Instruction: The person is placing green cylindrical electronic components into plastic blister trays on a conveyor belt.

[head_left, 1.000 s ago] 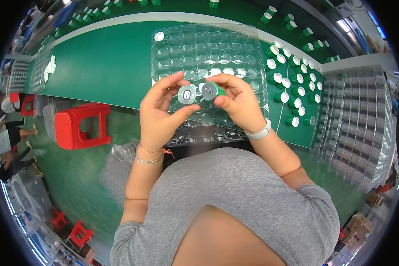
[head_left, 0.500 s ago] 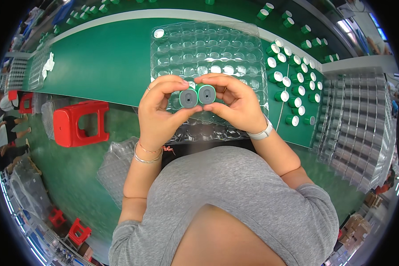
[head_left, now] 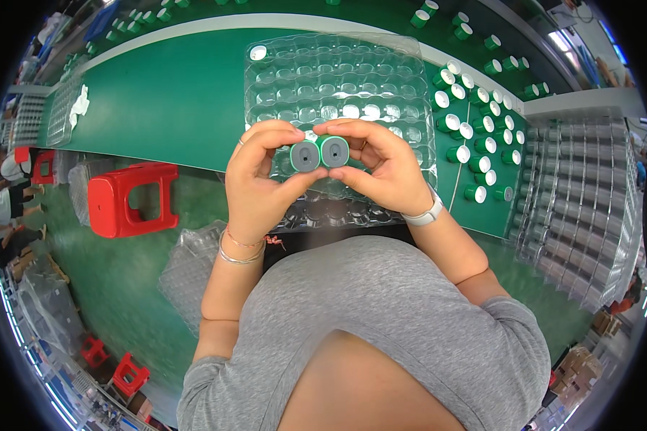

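Side by side over the near part of a clear plastic tray (head_left: 338,75), two short green cylinders turn their grey ends toward me. My left hand (head_left: 260,161) pinches the left cylinder (head_left: 305,156) between thumb and fingers. Around the right cylinder (head_left: 334,152), my right hand (head_left: 377,158) closes in the same way. The two cylinders touch, and both thumb tips meet close below them. Each grey face has a small dark slot in its middle. In the tray's far left corner sits one white-topped cylinder (head_left: 258,53); the hands hide part of the tray's near side.
Many white-topped green cylinders (head_left: 457,154) stand on the green table (head_left: 158,93) at the right. Stacked clear trays (head_left: 575,208) lean at the far right. A red stool (head_left: 115,205) is at the left. Beyond the table's pale edge, more cylinders (head_left: 492,67) sit on a dark surface.
Both hands keep their hold, and the two cylinders have tilted or shifted very slightly. On the dark surface beyond the table, the cylinders have moved a little to the left.
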Tool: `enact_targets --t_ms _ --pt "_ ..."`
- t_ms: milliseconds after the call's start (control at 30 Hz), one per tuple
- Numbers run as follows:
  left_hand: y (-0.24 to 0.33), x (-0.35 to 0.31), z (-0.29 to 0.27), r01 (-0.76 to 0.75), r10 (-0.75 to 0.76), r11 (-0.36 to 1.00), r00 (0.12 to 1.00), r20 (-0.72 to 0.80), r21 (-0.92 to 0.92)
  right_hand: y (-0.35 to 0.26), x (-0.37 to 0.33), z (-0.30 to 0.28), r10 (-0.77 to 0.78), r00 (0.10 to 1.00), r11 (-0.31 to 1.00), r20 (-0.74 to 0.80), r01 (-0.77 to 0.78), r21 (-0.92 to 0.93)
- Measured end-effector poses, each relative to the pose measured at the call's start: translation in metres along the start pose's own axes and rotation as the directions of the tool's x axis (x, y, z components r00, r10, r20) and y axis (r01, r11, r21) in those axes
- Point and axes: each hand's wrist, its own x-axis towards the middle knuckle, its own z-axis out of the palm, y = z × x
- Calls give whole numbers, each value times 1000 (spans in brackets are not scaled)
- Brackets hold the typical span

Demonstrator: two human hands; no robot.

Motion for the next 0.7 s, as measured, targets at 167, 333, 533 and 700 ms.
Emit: enact_targets --t_ms 167,333,533,700 --pt "-2 -1 0 7 -7 1000 1000 -6 -1 0 0 0 15 1000 1000 1 -15 -11" --pt "-3 -1 0 2 -1 999 1000 -11 37 3 -1 -1 19 1000 999 -1 -19 -38" --pt "-4 0 3 21 -21 1000 999 -31 21 3 0 0 10 1000 998 -13 -11 -68" --pt "-4 0 5 24 -25 999 999 -28 -24 3 0 -1 14 1000 997 -15 -15 -72"
